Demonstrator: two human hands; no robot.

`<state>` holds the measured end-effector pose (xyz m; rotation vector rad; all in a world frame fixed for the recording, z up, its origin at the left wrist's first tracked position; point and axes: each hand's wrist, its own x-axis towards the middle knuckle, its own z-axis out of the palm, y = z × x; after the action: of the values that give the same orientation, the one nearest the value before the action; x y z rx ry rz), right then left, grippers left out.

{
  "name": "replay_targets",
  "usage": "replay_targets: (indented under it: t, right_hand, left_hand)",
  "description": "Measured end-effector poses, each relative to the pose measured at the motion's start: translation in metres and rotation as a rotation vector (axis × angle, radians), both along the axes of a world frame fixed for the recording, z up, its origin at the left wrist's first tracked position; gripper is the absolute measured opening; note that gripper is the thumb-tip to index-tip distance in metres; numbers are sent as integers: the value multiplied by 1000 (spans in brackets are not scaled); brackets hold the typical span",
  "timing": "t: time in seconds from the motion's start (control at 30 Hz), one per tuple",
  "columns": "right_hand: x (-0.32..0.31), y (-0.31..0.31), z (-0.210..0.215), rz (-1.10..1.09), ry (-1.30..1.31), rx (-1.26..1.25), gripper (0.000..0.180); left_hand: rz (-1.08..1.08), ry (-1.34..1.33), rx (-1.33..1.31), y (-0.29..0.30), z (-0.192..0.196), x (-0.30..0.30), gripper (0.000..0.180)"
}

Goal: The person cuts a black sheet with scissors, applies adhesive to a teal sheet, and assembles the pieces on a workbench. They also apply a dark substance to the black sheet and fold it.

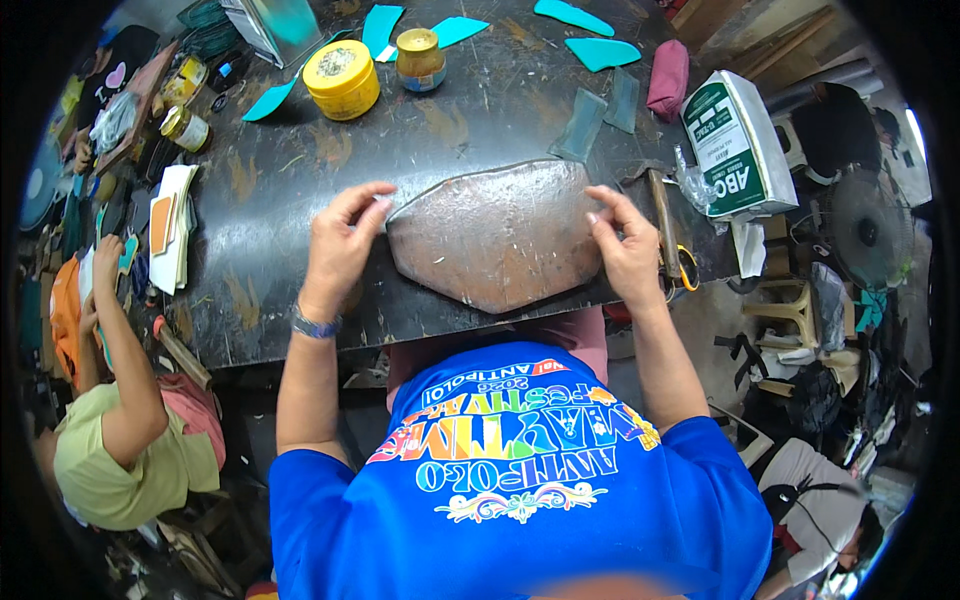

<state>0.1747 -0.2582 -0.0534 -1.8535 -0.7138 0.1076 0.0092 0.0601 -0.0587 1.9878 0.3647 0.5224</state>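
Observation:
A worn brown slab (pixel 495 240) with angled corners lies flat on the dark worktable, its near edge by my body. My left hand (pixel 340 240) is at the slab's left corner, thumb and forefinger drawn together in a pinch. Something small and pale may be between those fingertips, too small to name. At the slab's right end is my right hand (pixel 628 245), its fingers curved and its thumb apart from the forefinger, with nothing visible in it. Just right of that hand lies a hammer (pixel 660 210), and beside it scissors with an orange handle (pixel 687 268).
Along the table's (pixel 270 190) far side stand a yellow tub (pixel 342 80) and a small jar (pixel 420 60), near teal cut pieces (pixel 602 53). A pink pouch (pixel 668 80) and a green-white box (pixel 735 145) are at right. Another person (pixel 120 440) works at left, near stacked pale sheets (pixel 175 230).

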Motion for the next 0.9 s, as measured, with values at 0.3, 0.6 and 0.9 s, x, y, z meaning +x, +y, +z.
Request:
replay_targets:
  t: [0.3, 0.6, 0.9]
  right_hand:
    - [-31, 19, -31, -25, -525, -315, 42]
    - [-20, 22, -37, 49, -621, -421, 59]
    - [23, 41, -30, 313, -545, -351, 58]
  left_hand:
    - [7, 105, 454, -73, -19, -25, 57]
    - [98, 117, 499, -82, -18, -20, 55]
    - [244, 36, 354, -88, -23, -47, 32]
